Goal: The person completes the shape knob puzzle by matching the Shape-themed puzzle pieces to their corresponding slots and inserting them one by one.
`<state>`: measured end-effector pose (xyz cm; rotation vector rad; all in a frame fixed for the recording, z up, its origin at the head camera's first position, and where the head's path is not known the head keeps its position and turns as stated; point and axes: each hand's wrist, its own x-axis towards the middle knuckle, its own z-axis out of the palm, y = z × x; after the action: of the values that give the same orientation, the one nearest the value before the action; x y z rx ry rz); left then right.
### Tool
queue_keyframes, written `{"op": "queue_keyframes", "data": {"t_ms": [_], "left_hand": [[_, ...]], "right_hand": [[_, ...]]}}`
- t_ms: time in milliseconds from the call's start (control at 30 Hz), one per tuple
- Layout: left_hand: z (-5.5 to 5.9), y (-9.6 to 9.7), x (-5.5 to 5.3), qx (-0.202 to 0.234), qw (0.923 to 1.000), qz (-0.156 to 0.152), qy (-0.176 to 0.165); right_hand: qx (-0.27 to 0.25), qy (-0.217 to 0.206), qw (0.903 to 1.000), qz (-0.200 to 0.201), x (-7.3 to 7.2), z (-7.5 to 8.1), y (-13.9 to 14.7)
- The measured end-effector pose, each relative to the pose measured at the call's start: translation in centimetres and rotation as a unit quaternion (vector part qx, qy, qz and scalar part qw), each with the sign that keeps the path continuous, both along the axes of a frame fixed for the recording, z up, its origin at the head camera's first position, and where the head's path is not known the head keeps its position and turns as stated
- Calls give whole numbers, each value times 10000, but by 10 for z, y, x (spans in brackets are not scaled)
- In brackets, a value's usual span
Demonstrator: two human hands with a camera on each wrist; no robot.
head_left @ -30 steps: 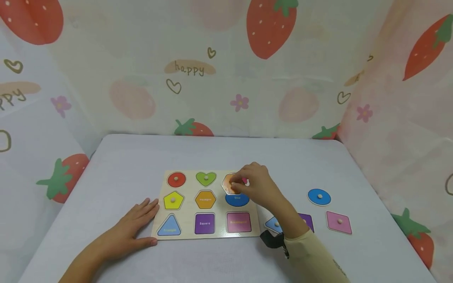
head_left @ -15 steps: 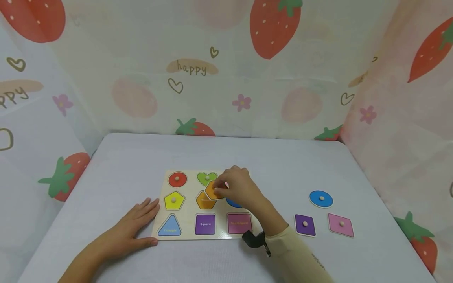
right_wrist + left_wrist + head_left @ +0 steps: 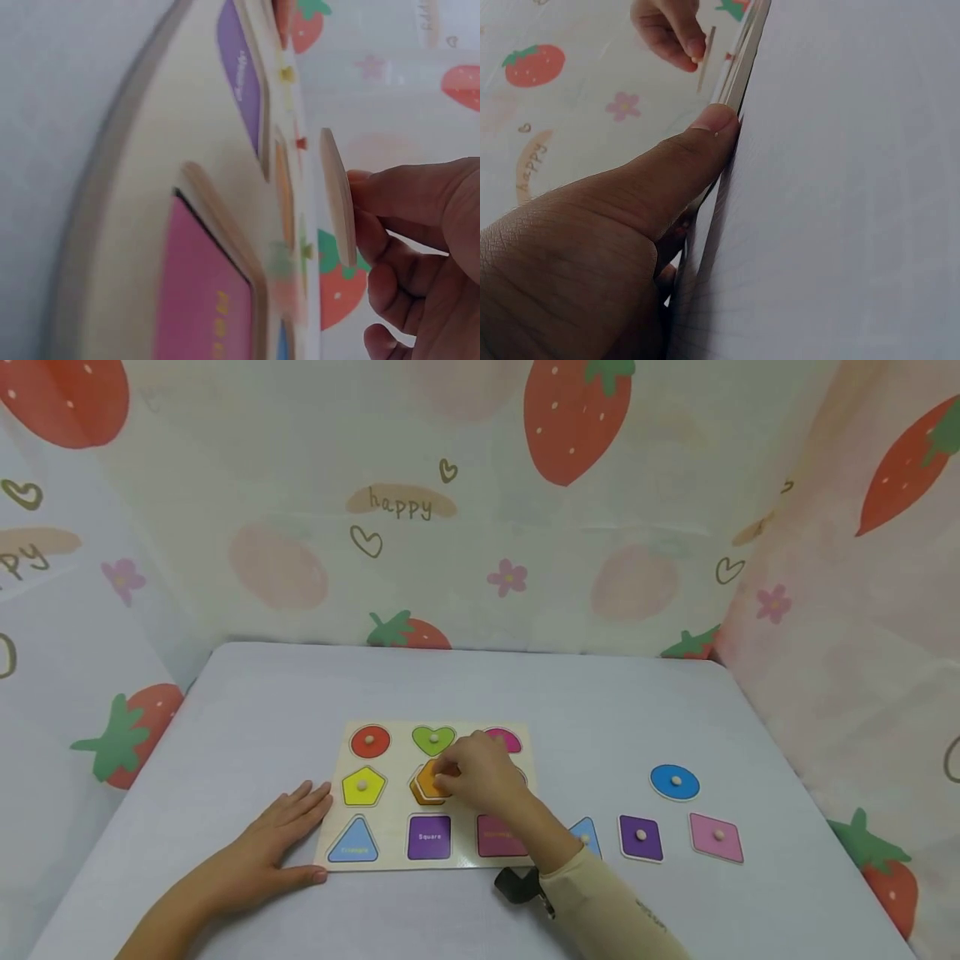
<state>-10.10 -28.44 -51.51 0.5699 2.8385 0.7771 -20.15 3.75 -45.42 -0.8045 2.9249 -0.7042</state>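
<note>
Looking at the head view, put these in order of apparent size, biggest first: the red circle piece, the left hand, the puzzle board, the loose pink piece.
1. Puzzle board
2. Left hand
3. Loose pink piece
4. Red circle piece

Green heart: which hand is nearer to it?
The right hand, in front and right of the heart; the left hand is farther, at the left edge of the board.

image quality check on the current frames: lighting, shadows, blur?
Head: soft, fairly even light, faint shadow beside the beige sleeve; left wrist: left hand dark against the pale table cover; right wrist: nearest part of the puzzle board blurred, lettering on its pink recess smeared, held hexagon piece and right hand sharper.
</note>
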Motion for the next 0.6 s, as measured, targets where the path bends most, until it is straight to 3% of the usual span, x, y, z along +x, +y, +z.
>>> {"op": "queue_keyframes", "data": {"t_ms": [300, 600], "left_hand": [[2, 2, 1, 60, 10000, 12, -40], [1, 1, 0, 1, 10000, -1, 12]], "right_hand": [[-345, -505, 9975, -342, 0, -19, -7], [-525, -650, 9956, -423, -2, -26, -9]]}}
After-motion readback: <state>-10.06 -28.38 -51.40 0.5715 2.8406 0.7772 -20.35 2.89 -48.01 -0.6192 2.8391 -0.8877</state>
